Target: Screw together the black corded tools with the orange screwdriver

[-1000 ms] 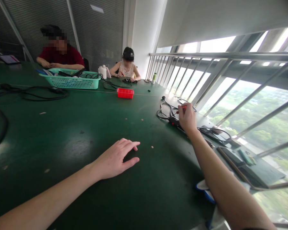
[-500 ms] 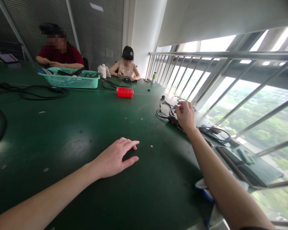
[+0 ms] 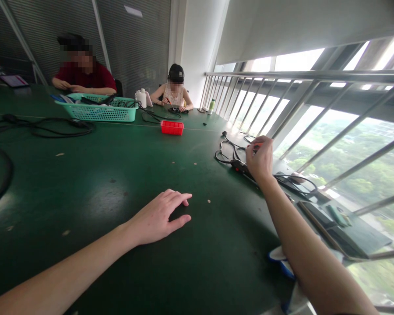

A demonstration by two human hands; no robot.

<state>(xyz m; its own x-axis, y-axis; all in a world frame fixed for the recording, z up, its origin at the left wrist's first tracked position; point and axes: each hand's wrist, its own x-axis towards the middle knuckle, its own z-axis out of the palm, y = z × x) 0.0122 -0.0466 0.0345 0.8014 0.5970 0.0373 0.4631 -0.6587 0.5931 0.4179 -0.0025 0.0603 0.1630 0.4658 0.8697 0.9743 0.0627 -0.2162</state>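
Observation:
My left hand rests on the green table, fingers stretched out and thumb apart, holding nothing. Farther off to the right, my right hand has its fingers curled round an orange-and-black object. Most of that object is hidden by the hand, so its kind does not show. Just under this hand lies a slim black corded tool with a red part, partly covered by my wrist. Its black cable loops on the table to the left of the hand.
A red tray and a turquoise basket of cables stand farther back. Two people sit at the far side. A metal railing runs along the right, beside a dark flat folder. Blue-and-white items lie below my right forearm.
My right hand has shifted slightly right, its fingers turned inward, and the orange-and-black object shows more clearly in it. My left hand stays in place on the table.

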